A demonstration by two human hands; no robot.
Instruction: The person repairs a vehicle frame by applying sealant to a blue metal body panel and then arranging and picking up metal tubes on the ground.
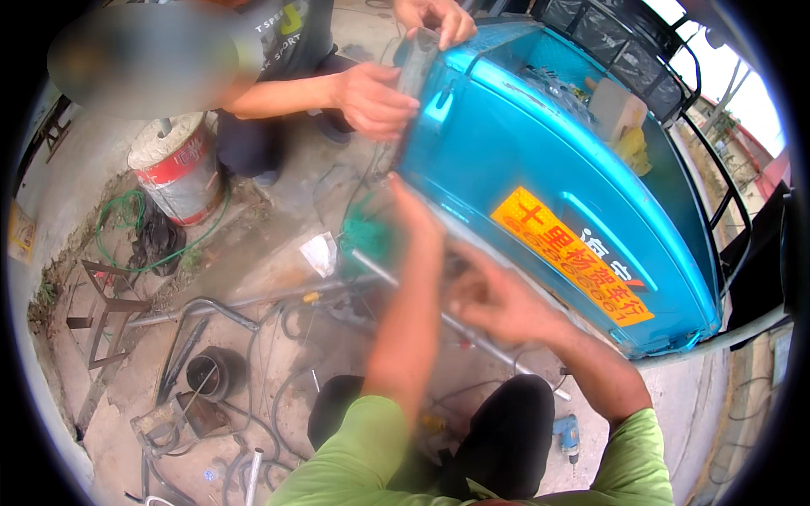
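My left hand (410, 207) reaches up beside the lower left edge of a turquoise vehicle body (447, 160), close under a grey metal piece (418, 63) at its corner; motion smears my fingers. My right hand (489, 295) is lower and to the right, below the orange sticker (569, 257) on the body, with blurred, bent fingers; whether it holds anything is unclear. A co-worker's two hands (375, 101) are on the metal piece. Behind my forearms a long silver pipe (540, 379) lies slanting low beside the body.
A paint bucket (169, 173) with green cord stands at left. Bent tubes (245, 314), cables, an angle-iron frame (105, 312) and a black pot (211, 375) litter the ground. A blue drill (569, 438) is by my right knee. The co-worker crouches at upper left.
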